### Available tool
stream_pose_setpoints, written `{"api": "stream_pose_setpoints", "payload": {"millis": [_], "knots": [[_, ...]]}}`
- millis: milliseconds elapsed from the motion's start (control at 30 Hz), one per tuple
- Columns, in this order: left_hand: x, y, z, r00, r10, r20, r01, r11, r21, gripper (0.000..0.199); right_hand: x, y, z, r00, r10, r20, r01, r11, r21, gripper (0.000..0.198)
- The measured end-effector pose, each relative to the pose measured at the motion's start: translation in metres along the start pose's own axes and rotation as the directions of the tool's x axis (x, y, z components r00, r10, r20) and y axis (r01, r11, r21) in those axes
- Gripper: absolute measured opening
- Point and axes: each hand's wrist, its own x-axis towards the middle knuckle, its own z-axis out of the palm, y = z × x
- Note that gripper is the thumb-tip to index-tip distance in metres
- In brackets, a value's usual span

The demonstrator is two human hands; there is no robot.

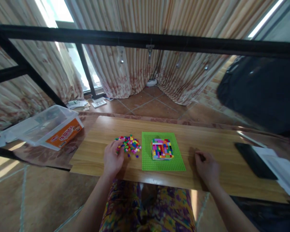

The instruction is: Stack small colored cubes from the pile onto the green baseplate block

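My left hand is over the left edge of a pile of small coloured toy bricks. Its thumb and forefinger are apart among the bricks, and no brick shows in its grasp. To the right of the pile lies a green baseplate. A low block built of many-coloured bricks sits on the plate, its top a patchwork of colours. My right hand rests on the table right of the plate, fingers curled into a loose fist. A dark hollow shows inside it, with no object visible.
The wooden table has a dark flat phone-like slab and white papers at its right. A clear plastic bin with an orange label stands left of the table. A black metal bar crosses beyond, before curtains.
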Motion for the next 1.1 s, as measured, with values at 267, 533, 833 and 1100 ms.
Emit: {"api": "stream_pose_setpoints", "payload": {"millis": [267, 533, 833, 1100], "knots": [[0.024, 0.074, 0.030, 0.973, 0.165, 0.163, -0.129, 0.969, -0.210, 0.029, 0.000, -0.004, 0.000, 0.999, -0.029, -0.040, 0.031, 0.998, 0.057, 0.033], [0.030, 0.094, 0.066, 0.930, 0.314, 0.193, -0.276, 0.940, -0.203, 0.027, 0.001, -0.005, 0.000, 1.000, 0.003, -0.010, -0.002, 0.996, 0.086, 0.031], [0.029, 0.090, 0.070, 0.913, 0.354, 0.205, -0.327, 0.932, -0.156, 0.024, 0.000, -0.006, -0.001, 1.000, -0.012, -0.028, 0.014, 0.997, 0.078, 0.033], [0.031, 0.094, 0.072, 0.914, 0.328, 0.237, -0.325, 0.944, -0.054, 0.026, 0.000, -0.004, 0.000, 0.999, -0.026, -0.032, 0.028, 0.996, 0.087, 0.035]]}}
